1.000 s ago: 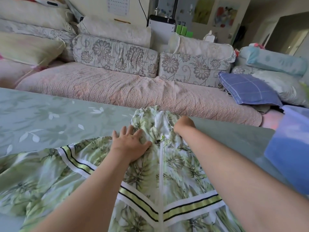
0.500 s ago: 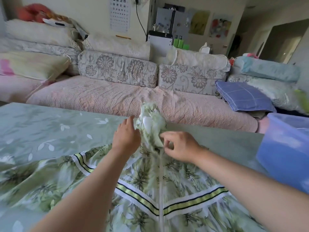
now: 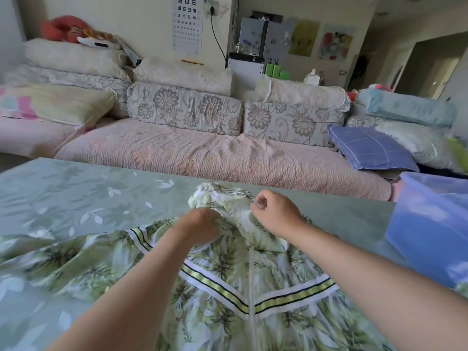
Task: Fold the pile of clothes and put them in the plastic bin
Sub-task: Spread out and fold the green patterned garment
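Note:
A green leaf-print jacket [image 3: 228, 279] with a white zip and striped chest band lies spread front-up on the green table [image 3: 76, 198]. Its hood [image 3: 217, 196] is bunched at the far end. My left hand [image 3: 202, 225] grips the fabric at the left of the collar, fingers curled into the cloth. My right hand [image 3: 276, 214] pinches the hood's edge at the right of the collar. A translucent blue plastic bin [image 3: 430, 229] stands at the table's right edge.
Beyond the table runs a sofa [image 3: 202, 153] with a pink quilted cover, floral cushions and a blue checked pillow [image 3: 367, 148]. The jacket's left sleeve [image 3: 50, 264] spreads toward the table's left side.
Both hands went from lying on the chest to gripping the collar and hood. The hood was lifted and now bunches down between the hands. The view tilted up.

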`<action>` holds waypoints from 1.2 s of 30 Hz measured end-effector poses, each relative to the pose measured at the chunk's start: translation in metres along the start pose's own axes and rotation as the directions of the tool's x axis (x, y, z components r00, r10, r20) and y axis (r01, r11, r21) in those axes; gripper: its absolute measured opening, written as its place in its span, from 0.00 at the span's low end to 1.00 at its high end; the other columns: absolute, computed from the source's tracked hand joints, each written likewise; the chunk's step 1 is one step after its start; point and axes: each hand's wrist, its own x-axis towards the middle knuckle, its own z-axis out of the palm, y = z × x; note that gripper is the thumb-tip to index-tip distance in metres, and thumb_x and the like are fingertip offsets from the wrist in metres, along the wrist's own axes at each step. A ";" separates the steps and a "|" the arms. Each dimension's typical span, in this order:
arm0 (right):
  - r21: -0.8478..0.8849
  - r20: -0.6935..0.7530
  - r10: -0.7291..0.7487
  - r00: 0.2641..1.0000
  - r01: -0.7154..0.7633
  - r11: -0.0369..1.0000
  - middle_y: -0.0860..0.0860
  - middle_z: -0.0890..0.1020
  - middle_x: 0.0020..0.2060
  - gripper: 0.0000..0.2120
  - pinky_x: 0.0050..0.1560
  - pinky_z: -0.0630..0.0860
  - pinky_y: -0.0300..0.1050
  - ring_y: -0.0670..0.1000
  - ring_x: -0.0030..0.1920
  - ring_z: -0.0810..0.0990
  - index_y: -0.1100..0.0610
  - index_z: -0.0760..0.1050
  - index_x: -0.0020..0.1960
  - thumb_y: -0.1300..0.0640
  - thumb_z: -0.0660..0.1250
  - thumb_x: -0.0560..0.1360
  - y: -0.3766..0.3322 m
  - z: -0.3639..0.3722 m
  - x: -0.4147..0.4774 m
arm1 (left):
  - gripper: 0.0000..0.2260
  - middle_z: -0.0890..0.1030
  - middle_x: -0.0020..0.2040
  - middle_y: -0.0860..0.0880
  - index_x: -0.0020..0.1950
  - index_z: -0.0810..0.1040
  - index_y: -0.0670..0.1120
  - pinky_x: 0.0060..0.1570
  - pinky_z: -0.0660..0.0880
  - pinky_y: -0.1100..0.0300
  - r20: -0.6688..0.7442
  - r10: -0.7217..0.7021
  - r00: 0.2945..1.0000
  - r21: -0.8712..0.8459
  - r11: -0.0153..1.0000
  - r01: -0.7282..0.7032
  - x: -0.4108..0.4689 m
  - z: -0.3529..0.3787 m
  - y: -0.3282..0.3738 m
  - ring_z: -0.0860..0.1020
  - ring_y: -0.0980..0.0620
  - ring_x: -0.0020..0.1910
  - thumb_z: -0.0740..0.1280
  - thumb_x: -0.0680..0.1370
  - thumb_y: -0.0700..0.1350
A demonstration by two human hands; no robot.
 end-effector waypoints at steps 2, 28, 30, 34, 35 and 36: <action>0.069 0.074 0.088 0.993 -0.093 0.993 0.44 0.75 0.58 0.25 0.55 0.75 0.47 0.49 0.57 0.77 0.49 0.73 0.63 0.34 0.63 0.74 -0.019 0.013 0.016 | 0.15 0.81 0.59 0.49 0.63 0.78 0.55 0.52 0.78 0.56 -0.100 -0.002 0.995 -0.093 0.996 -0.008 0.002 -0.008 0.000 0.79 0.49 0.51 0.59 0.79 0.45; -0.129 0.253 -0.324 0.912 0.364 0.922 0.41 0.72 0.42 0.10 0.47 0.74 0.45 0.46 0.46 0.73 0.46 0.69 0.41 0.61 0.63 0.71 0.019 -0.037 -0.142 | 0.08 0.70 0.33 0.53 0.34 0.66 0.49 0.29 0.62 0.62 -0.068 0.384 0.921 0.384 0.862 -0.331 -0.087 -0.052 0.046 0.70 0.50 0.34 0.61 0.68 0.37; -0.094 0.303 -0.253 0.919 0.293 0.951 0.41 0.70 0.44 0.07 0.48 0.72 0.44 0.47 0.48 0.72 0.46 0.70 0.43 0.58 0.63 0.71 0.014 -0.045 -0.149 | 0.05 0.73 0.38 0.51 0.39 0.72 0.49 0.32 0.68 0.61 0.313 0.215 0.925 0.411 0.847 -0.336 -0.108 -0.055 0.058 0.72 0.50 0.37 0.64 0.71 0.39; 0.049 0.194 -0.152 0.969 0.145 0.988 0.44 0.67 0.59 0.18 0.50 0.76 0.48 0.50 0.54 0.75 0.43 0.63 0.59 0.52 0.64 0.72 -0.001 -0.052 -0.157 | 0.09 0.81 0.42 0.52 0.53 0.79 0.52 0.42 0.78 0.62 0.667 -0.037 0.745 0.285 0.936 -0.208 -0.141 -0.047 0.073 0.81 0.55 0.40 0.71 0.75 0.44; 0.080 0.195 -0.131 0.972 0.117 0.990 0.46 0.65 0.66 0.26 0.53 0.76 0.48 0.51 0.59 0.74 0.44 0.60 0.67 0.52 0.66 0.72 -0.006 -0.052 -0.157 | 0.08 0.81 0.45 0.51 0.53 0.79 0.51 0.41 0.77 0.63 0.588 0.013 0.808 0.271 0.939 -0.213 -0.143 -0.046 0.076 0.81 0.54 0.43 0.68 0.76 0.42; 0.126 0.222 -0.107 0.969 0.081 0.989 0.48 0.63 0.71 0.34 0.54 0.75 0.46 0.51 0.61 0.73 0.45 0.55 0.73 0.53 0.67 0.72 -0.010 -0.052 -0.157 | 0.07 0.80 0.47 0.51 0.52 0.77 0.50 0.39 0.75 0.63 0.442 0.074 0.894 0.291 0.931 -0.221 -0.144 -0.046 0.079 0.80 0.52 0.45 0.65 0.76 0.40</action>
